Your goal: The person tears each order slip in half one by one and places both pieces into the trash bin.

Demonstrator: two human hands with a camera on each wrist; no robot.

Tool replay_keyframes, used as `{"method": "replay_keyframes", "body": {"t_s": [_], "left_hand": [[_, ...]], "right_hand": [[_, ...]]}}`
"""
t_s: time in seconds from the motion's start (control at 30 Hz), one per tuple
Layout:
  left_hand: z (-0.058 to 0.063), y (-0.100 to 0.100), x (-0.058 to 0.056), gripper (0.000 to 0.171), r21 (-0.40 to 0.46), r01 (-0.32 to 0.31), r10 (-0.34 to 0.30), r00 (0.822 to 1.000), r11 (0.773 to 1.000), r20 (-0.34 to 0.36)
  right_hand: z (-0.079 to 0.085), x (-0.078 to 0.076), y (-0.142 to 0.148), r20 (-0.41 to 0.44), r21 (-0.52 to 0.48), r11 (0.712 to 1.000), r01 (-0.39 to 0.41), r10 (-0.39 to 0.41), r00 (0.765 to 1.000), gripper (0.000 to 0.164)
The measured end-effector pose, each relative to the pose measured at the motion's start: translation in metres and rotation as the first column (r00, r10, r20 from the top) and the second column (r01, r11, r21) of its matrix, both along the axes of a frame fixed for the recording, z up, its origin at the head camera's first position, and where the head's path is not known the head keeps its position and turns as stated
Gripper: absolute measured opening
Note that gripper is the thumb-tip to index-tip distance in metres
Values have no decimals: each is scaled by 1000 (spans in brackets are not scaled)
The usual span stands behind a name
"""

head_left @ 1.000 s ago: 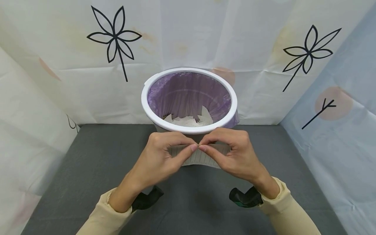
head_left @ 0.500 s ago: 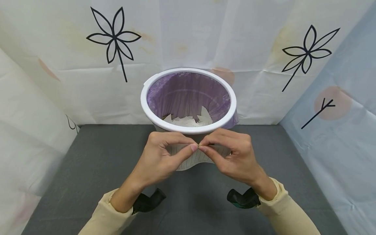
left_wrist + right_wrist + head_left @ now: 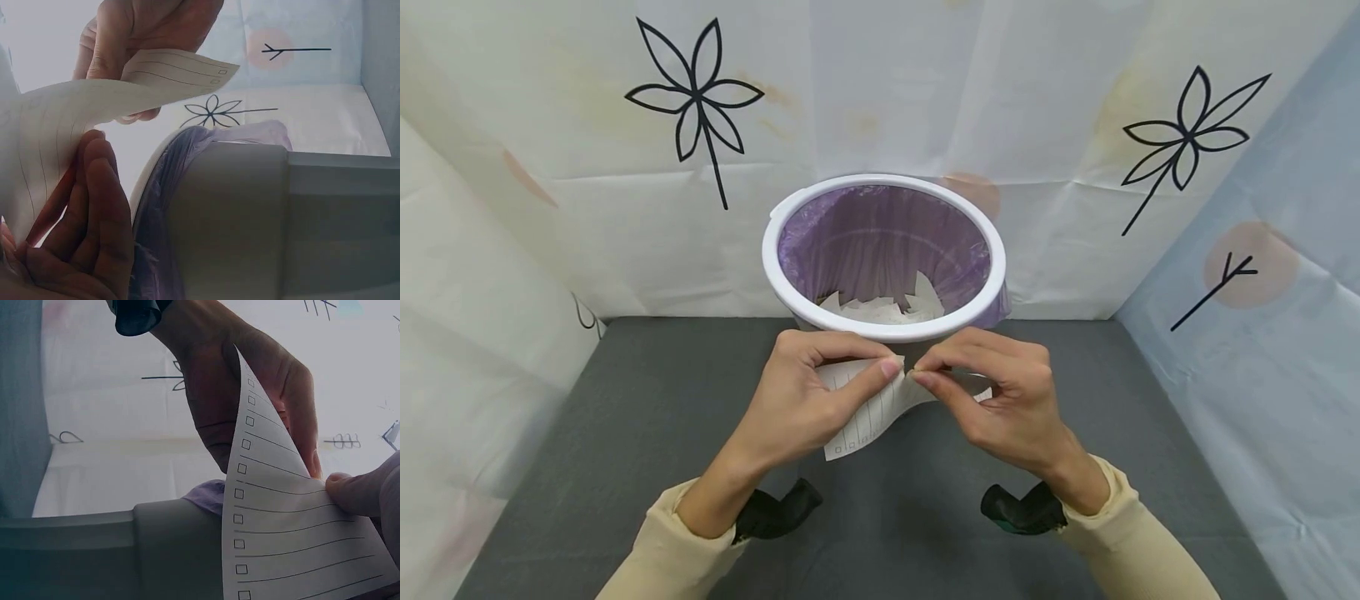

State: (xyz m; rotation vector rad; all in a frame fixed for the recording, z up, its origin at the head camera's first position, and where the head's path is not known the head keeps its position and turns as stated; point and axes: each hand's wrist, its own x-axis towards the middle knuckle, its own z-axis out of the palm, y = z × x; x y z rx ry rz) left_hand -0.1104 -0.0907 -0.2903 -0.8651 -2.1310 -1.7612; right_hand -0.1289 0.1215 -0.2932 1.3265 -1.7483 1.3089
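My left hand [image 3: 801, 404] pinches a sheet of lined paper [image 3: 868, 417] between thumb and index finger. Right beside it, my right hand [image 3: 1015, 396] pinches the same sheet, fingertips a small distance apart. A short split shows at the top edge between them. In the right wrist view the paper [image 3: 281, 519] bends and carries a column of small checkboxes. The left wrist view shows the sheet [image 3: 50, 137] curving between both hands. Just behind the hands stands a bin with a white rim [image 3: 772, 258] and a purple liner [image 3: 887, 225].
Torn white paper pieces [image 3: 883, 310] lie inside the bin. The dark grey tabletop [image 3: 662, 392] lies under the hands. Patterned cloth [image 3: 587, 225] hangs at the back and both sides. A black wrist mount [image 3: 778, 510] sits on each wrist.
The fingertips have moved slightly apart, and a split has opened in the paper's top edge. The left part of the sheet has swung down and toward the left, showing its checkboxes.
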Motion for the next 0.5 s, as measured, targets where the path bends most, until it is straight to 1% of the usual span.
{"method": "replay_keyframes", "body": {"t_s": [0.13,0.27,0.5], "left_hand": [[-1,-1,0,5,-9,-30,30,999,999,-23],[-1,-3,-2,5,-16,-52,51,998,999,-48],[0,-11,-6,5,10,-80,81,995,997,-64]], "right_hand": [[-1,0,1,18,-17,999,-31,31,999,12],[-1,-1,2,28,-32,999,-43,44,999,12],[0,-1,6,40,-53,997,-59,61,997,11]]}}
